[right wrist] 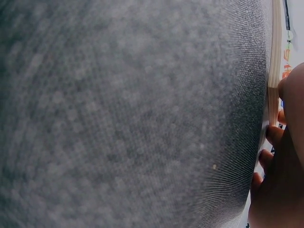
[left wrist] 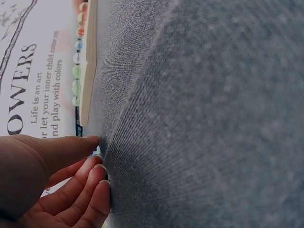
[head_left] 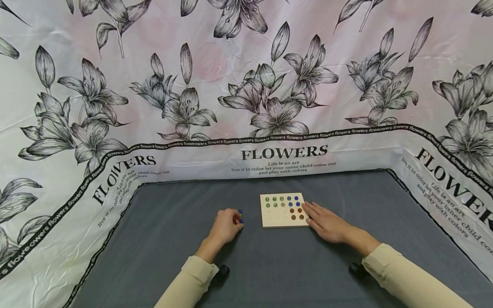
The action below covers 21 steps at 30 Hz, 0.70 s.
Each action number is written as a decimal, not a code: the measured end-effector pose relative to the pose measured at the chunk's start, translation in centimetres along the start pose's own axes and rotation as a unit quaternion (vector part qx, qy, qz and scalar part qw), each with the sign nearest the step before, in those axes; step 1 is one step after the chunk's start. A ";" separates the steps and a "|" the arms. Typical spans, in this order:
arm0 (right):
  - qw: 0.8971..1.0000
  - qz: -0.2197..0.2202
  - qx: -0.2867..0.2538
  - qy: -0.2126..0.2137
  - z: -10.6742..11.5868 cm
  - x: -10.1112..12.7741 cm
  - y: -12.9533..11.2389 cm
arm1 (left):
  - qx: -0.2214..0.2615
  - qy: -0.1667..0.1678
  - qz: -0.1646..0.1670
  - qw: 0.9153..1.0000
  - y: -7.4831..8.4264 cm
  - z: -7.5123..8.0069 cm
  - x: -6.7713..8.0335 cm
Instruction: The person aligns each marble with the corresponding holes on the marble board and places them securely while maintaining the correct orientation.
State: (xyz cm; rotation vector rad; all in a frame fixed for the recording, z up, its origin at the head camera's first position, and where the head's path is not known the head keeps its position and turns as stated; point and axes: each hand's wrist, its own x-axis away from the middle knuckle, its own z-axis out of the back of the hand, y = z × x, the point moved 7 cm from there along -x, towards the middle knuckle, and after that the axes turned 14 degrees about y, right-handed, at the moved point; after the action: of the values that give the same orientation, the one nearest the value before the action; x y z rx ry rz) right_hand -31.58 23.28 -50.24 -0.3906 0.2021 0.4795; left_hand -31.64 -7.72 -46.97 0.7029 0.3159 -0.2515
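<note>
Where the flowered cloth backdrop [head_left: 246,85] slopes down on the far side and both flanks, it borders a grey table mat [head_left: 173,239], whose widest bare stretch lies at the left, between the cloth edge and the person's left hand [head_left: 225,226]. That hand rests on the mat with its fingers curled around small blue marbles [head_left: 240,216]; two blue beads peep out at the fingertips in the head view, and whether more sit inside the fist cannot be told. In the left wrist view the fingers [left wrist: 90,183] press close against the mat, with a glimpse of blue between thumb and forefinger.

Just right of that hand, a narrow strip of bare mat away, lies one square wooden board [head_left: 283,210], flat and near the middle of the mat. Its holes form a grid of five by five. On it sit about five green marbles [head_left: 274,199] at the upper left, about four blue ones at the upper right, and about five brown marbles [head_left: 297,211] at the lower right; the remaining holes look pale.

The right hand [head_left: 327,224] lies relaxed and flat, fingers straight, fingertips touching the board's right edge and holding nothing. Right of it, bare mat runs to the cloth border.
</note>
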 end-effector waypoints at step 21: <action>1.000 0.003 -0.004 0.004 0.2 0.0 -0.3 | 0.032 0.009 0.022 0.999 1.4 -0.3 -0.9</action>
State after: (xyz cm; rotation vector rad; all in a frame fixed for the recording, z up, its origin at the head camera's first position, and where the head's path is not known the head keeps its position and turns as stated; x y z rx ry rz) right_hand -31.42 23.12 -50.00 -0.3994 0.2100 0.4850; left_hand -32.07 -6.33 -46.02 0.7742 0.3099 -0.2133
